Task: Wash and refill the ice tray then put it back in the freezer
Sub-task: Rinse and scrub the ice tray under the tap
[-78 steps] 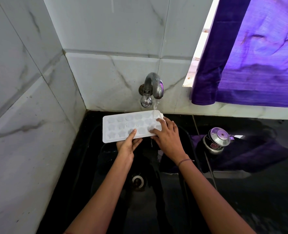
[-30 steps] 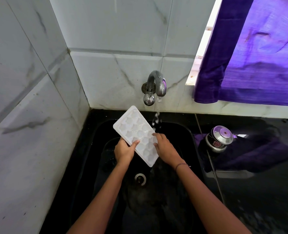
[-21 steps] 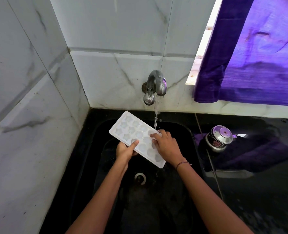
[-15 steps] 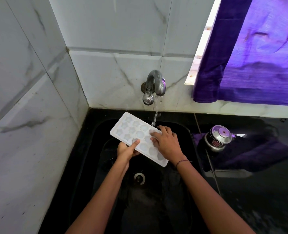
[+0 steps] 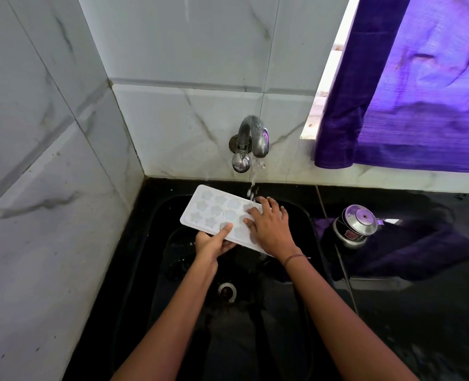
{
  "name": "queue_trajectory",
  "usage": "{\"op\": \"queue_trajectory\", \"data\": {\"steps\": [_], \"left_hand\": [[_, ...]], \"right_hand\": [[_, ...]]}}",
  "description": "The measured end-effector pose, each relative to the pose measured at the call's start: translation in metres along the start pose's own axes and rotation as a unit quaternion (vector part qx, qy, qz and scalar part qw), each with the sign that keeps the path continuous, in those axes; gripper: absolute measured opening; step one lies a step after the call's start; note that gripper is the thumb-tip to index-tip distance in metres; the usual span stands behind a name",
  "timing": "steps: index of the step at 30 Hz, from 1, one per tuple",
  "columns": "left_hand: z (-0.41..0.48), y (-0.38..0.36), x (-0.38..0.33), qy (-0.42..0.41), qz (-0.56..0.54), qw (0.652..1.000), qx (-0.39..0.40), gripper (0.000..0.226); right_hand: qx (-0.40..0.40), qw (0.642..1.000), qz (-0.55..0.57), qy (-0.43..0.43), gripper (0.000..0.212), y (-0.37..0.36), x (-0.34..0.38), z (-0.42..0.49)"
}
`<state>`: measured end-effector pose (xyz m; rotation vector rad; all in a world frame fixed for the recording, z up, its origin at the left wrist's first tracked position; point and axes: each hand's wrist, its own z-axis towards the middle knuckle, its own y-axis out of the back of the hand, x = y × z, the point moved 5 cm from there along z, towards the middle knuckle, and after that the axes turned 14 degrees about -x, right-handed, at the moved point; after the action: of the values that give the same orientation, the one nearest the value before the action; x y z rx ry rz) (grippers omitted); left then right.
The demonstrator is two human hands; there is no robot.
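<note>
White plastic, the tray (image 5: 216, 213) hung over the black sink (image 5: 156, 243), under the running tap (image 5: 251, 138). The left hand (image 5: 214, 244) held its near long edge, grip pinching it, thumb on top. The right hand (image 5: 269, 226) lay on the tray's right half, fingers spread, hiding those cells. A steel pot (image 5: 355, 224) stood on the bench (image 5: 434, 312), below a purple curtain (image 5: 420, 92). The tray faced up, long axis running far-left to near-right.

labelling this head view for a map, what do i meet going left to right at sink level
wall → left hand → right hand → pot; tray and tap overlap the hands, left out
</note>
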<state>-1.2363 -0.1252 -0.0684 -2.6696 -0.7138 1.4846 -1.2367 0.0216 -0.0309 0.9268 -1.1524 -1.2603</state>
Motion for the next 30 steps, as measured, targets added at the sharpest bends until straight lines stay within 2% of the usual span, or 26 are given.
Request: {"op": "queue_trajectory", "data": {"steps": [3, 6, 8, 12, 15, 19, 30], "left_hand": [[0.002, -0.001, 0.003, 0.017, -0.025, 0.999, -0.016, 0.042], [0.003, -0.003, 0.004, 0.038, -0.067, 0.996, -0.041, 0.042], [0.005, -0.004, 0.004, 0.038, -0.063, 0.996, -0.05, 0.04], [0.004, -0.004, 0.006, 0.044, -0.043, 0.997, -0.039, 0.038], [0.002, -0.003, 0.004, 0.046, -0.046, 0.997, -0.03, 0.035], [0.002, -0.001, 0.003, 0.054, -0.051, 0.997, -0.024, 0.031], [0.0, -0.007, 0.002, 0.062, -0.054, 0.996, -0.019, 0.028]], "right_hand": [[-0.03, 0.999, 0.001, -0.015, 0.054, 0.006, -0.001, 0.002], [-0.039, 0.999, 0.023, 0.011, 0.06, 0.007, 0.01, -0.01], [-0.046, 0.998, 0.016, 0.042, 0.07, 0.002, 0.017, -0.018], [-0.021, 0.999, -0.016, 0.027, 0.072, -0.004, 0.013, -0.018], [-0.021, 0.998, -0.013, 0.053, 0.077, 0.0, 0.013, -0.014], [-0.024, 0.997, -0.014, 0.066, 0.069, 0.003, 0.009, -0.012], [-0.011, 0.994, -0.062, 0.084, 0.067, 0.006, 0.006, -0.004]]}}
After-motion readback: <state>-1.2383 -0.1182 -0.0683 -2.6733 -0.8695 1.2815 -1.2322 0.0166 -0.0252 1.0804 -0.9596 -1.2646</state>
